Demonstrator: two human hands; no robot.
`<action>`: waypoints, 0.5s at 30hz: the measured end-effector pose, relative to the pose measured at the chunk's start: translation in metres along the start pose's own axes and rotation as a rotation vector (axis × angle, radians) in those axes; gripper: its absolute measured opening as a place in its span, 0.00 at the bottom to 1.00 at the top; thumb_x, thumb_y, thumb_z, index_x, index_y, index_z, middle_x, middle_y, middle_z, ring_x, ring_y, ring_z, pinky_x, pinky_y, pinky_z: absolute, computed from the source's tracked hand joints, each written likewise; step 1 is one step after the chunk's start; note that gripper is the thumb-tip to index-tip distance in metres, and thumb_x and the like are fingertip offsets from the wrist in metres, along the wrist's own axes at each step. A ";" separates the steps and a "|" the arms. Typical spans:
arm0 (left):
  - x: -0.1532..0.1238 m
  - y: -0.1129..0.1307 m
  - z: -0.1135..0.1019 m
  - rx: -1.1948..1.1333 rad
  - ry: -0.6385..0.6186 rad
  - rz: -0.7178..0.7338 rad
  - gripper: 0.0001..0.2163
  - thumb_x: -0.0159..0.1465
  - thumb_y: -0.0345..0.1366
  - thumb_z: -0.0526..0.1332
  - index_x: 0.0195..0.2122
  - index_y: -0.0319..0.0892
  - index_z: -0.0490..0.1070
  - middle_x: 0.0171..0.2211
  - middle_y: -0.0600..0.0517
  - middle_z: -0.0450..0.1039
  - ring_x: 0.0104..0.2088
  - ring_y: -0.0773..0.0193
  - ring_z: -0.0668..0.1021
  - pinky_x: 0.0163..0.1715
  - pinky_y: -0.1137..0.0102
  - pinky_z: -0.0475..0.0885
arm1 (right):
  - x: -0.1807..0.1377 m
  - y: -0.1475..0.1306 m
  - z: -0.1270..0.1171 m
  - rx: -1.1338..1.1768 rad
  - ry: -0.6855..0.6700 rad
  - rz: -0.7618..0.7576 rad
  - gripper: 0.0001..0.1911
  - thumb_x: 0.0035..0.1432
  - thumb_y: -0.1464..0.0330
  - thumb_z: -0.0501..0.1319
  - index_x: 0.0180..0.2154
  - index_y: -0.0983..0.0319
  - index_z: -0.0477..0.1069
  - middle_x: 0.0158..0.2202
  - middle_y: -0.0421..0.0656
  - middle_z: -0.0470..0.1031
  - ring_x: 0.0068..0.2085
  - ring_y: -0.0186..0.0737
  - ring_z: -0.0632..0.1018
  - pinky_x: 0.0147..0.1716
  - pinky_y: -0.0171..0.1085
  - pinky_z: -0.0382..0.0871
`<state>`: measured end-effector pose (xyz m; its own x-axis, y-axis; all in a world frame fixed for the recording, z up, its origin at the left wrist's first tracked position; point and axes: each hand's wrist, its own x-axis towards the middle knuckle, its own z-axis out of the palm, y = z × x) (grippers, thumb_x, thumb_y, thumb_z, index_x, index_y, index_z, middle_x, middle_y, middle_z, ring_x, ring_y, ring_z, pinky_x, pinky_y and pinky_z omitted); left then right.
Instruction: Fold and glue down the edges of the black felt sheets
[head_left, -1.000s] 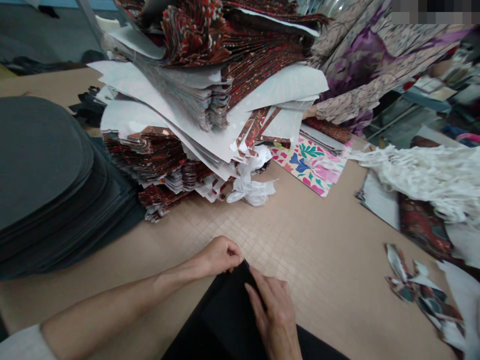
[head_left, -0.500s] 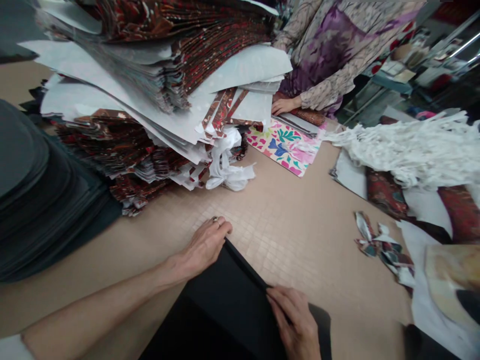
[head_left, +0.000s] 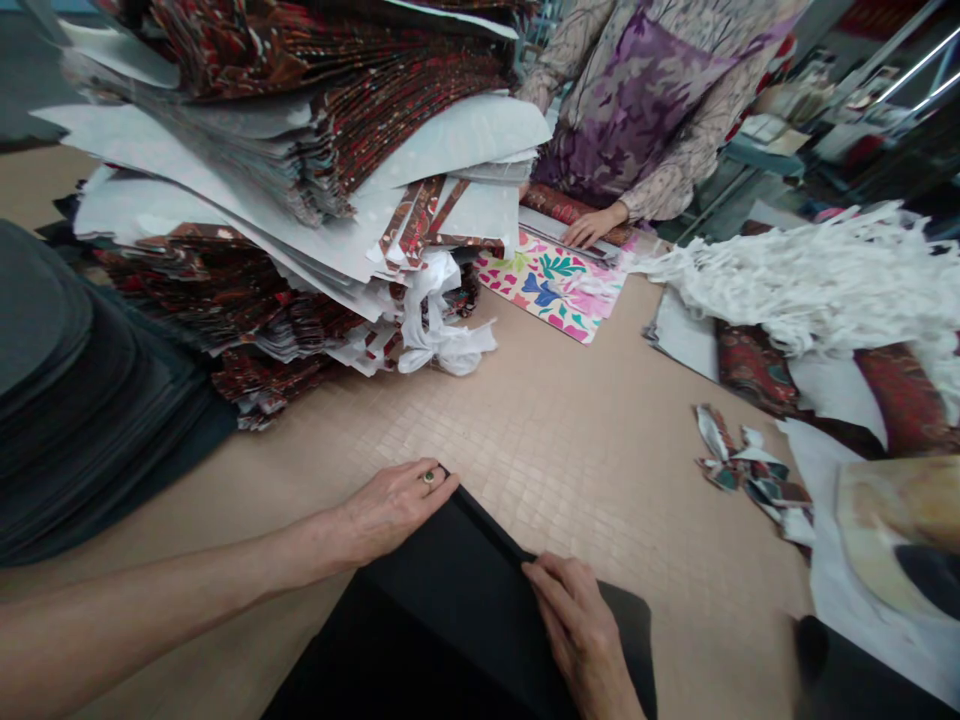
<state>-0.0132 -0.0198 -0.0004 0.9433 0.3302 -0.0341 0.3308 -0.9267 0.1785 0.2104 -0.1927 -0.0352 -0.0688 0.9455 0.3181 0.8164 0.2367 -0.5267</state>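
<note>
A black fabric piece (head_left: 450,590) lies on the table in front of me, with a narrow fold along its far edge. At the far corner my left hand (head_left: 401,505), wearing a ring, grips this edge with its fingers closed together. Partway down the same edge, my right hand (head_left: 574,620) pinches the fold between thumb and fingers. The stretch of fold between both hands is straight. The near part of the fabric runs out of view at the bottom.
Tall stacks of brown patterned fabric and white sheets (head_left: 450,140) stand at the far left, beside dark stacked pieces (head_left: 97,400). A co-worker's hand (head_left: 596,225) rests near a floral sheet (head_left: 555,285). White strips (head_left: 810,280) and fabric scraps (head_left: 750,470) lie right on the table (head_left: 555,440).
My left hand has flattened slightly and shifted a little lower at the corner. My right hand has slid slightly along the edge toward the left. The co-worker's hand has moved onto the sheets.
</note>
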 end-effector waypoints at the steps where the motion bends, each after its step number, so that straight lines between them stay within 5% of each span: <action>1: 0.000 0.000 -0.001 -0.001 -0.023 0.004 0.19 0.61 0.21 0.48 0.54 0.32 0.56 0.39 0.43 0.69 0.47 0.55 0.67 0.44 0.66 0.68 | -0.001 0.001 0.001 -0.005 -0.002 -0.001 0.16 0.59 0.78 0.50 0.46 0.62 0.67 0.38 0.47 0.69 0.36 0.37 0.72 0.34 0.38 0.70; 15: -0.005 0.009 -0.004 0.066 -0.096 0.037 0.29 0.56 0.21 0.52 0.59 0.43 0.51 0.46 0.42 0.63 0.51 0.52 0.62 0.48 0.63 0.64 | -0.018 0.013 0.010 -0.090 -0.046 -0.067 0.21 0.59 0.78 0.48 0.53 0.60 0.61 0.42 0.49 0.68 0.41 0.41 0.71 0.38 0.42 0.69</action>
<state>-0.0147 -0.0287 0.0053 0.9520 0.2801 -0.1234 0.2942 -0.9486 0.1164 0.2166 -0.2044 -0.0562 -0.1496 0.9378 0.3132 0.8572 0.2809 -0.4317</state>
